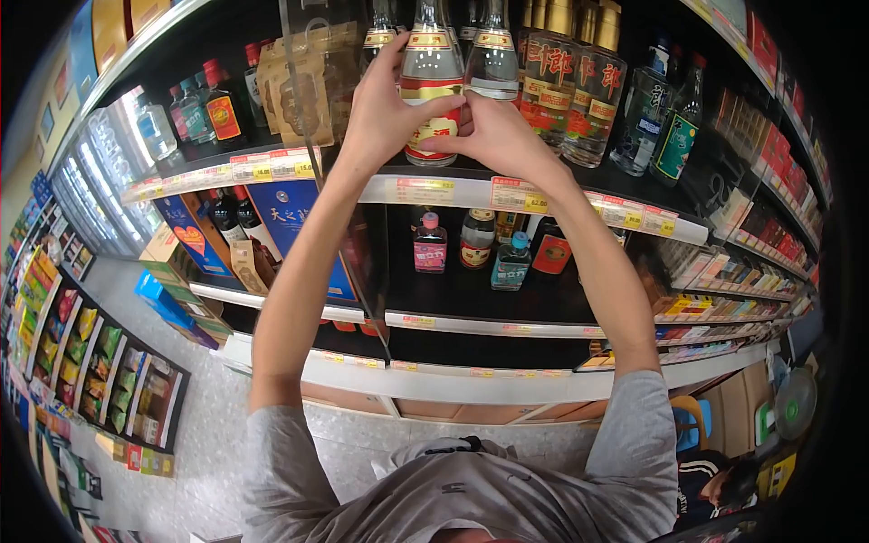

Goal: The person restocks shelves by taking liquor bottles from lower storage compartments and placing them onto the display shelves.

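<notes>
One dark shelf [398, 168] above grey floor [348, 466]; left hand [387, 110] and right hand [496, 131] clasp a bottle [432, 87], neighbouring bottles [493, 65] close beside, price tags [520, 196] below the hands.

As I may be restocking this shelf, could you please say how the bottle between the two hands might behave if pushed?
The bottle looks like clear glass, so it is probably rigid, breakable and somewhat slippery. Its tall, upright shape suggests a high push could tip it, perhaps into the similar bottle on its right.
</notes>
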The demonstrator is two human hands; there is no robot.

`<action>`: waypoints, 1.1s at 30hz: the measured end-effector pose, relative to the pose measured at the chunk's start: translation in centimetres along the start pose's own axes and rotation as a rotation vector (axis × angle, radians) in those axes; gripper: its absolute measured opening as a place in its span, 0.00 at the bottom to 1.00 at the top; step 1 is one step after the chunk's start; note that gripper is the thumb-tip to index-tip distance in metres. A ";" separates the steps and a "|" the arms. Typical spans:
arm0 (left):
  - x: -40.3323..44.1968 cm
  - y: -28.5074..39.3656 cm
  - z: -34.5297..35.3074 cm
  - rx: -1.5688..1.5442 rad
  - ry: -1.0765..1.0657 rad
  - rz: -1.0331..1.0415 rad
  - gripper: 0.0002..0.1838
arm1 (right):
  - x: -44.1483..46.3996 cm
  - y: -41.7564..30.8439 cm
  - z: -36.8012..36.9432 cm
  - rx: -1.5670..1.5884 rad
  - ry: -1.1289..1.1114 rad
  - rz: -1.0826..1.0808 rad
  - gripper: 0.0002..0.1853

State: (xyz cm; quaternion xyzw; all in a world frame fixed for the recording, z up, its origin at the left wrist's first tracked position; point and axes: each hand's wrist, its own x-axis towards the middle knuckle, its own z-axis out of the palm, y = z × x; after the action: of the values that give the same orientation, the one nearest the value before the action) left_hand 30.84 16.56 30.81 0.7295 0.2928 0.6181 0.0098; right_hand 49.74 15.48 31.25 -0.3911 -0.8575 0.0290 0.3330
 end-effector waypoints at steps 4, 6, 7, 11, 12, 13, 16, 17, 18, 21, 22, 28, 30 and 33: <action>-0.9 0.3 -0.8 0.100 -0.109 0.029 0.58 | 0.1 0.8 0.4 0.092 0.000 -0.030 0.33; -1.1 0.4 -1.0 0.088 -0.120 0.012 0.58 | 0.3 1.0 0.3 0.075 -0.038 -0.049 0.32; -1.1 0.5 -1.1 0.073 -0.131 0.000 0.59 | 0.3 1.0 0.3 0.077 -0.039 -0.047 0.32; -1.4 0.9 -0.6 0.100 -0.072 0.033 0.58 | 0.1 0.8 0.2 0.041 -0.049 -0.019 0.30; -1.5 1.0 -0.5 0.125 -0.054 0.018 0.57 | 0.0 0.7 0.1 0.016 -0.074 0.019 0.30; -1.7 1.1 -0.3 0.149 -0.036 0.001 0.56 | -0.1 0.7 -0.1 0.014 -0.074 0.024 0.30; -2.2 1.0 -0.3 0.151 -0.028 -0.054 0.56 | -0.7 0.2 -1.3 0.109 -0.148 0.023 0.34; -2.5 1.1 -0.4 0.148 -0.034 -0.047 0.56 | -1.3 -0.1 -2.1 0.169 -0.159 0.025 0.36; -3.0 1.5 -0.6 0.278 -0.019 -0.015 0.56 | -2.0 -0.3 -2.8 0.229 -0.169 0.027 0.38; -4.0 2.8 -1.1 0.368 0.007 0.062 0.58 | -4.1 -0.1 -3.8 0.239 -0.008 0.034 0.42; -4.1 3.4 -1.2 0.345 -0.005 0.029 0.57 | -4.6 0.1 -4.0 0.249 -0.003 0.025 0.41; -2.1 1.5 -0.5 0.171 -0.116 -0.125 0.54 | -5.7 -0.4 -4.0 0.228 0.043 -0.056 0.35; -2.0 1.3 -0.4 0.205 -0.114 -0.081 0.54 | -5.8 0.3 -3.8 0.234 0.088 -0.074 0.36; -1.9 1.4 -0.3 0.223 -0.114 -0.071 0.53 | -6.0 0.9 -3.3 0.225 0.144 -0.091 0.36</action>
State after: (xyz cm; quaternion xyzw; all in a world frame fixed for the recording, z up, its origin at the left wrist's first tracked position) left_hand 31.06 14.46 29.75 0.7492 0.3840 0.5386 -0.0330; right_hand 55.10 11.25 30.29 -0.3134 -0.8396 0.0816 0.4361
